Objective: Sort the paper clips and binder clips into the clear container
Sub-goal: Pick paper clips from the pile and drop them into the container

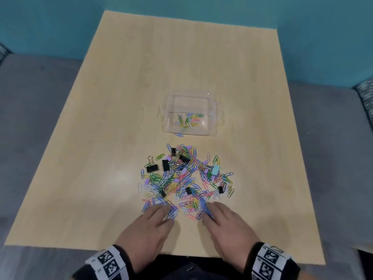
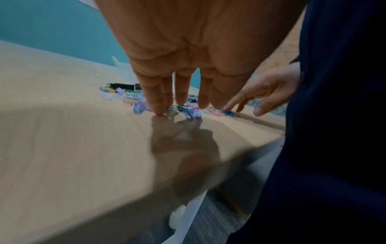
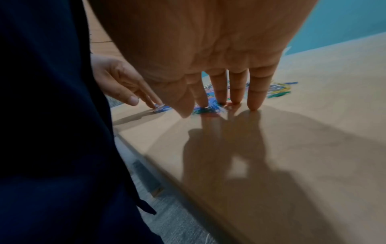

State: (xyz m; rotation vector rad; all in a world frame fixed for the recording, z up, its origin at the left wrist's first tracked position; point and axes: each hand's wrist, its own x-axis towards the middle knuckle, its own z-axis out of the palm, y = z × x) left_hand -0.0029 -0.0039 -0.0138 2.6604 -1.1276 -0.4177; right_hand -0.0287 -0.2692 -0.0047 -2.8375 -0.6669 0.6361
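1. Both hands, left hand and right hand, rest straight, spread fingertips on the 6 o'clock edge of the multicoloured heap of wire paper clips and black binder clips, pinching nothing.
2. At 12 o'clock beyond it, the clear plastic container holds a few clips on the pale wooden table.

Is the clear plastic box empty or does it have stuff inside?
Not empty: the clear plastic box holds a few colourful paper clips; no lid on.

A pale wood-grain table carries a clear container near its middle, a few coloured paper clips lying inside it. One blue clip lies just beside the container's near wall. Toward the near edge spreads a loose pile of coloured paper clips mixed with black binder clips.
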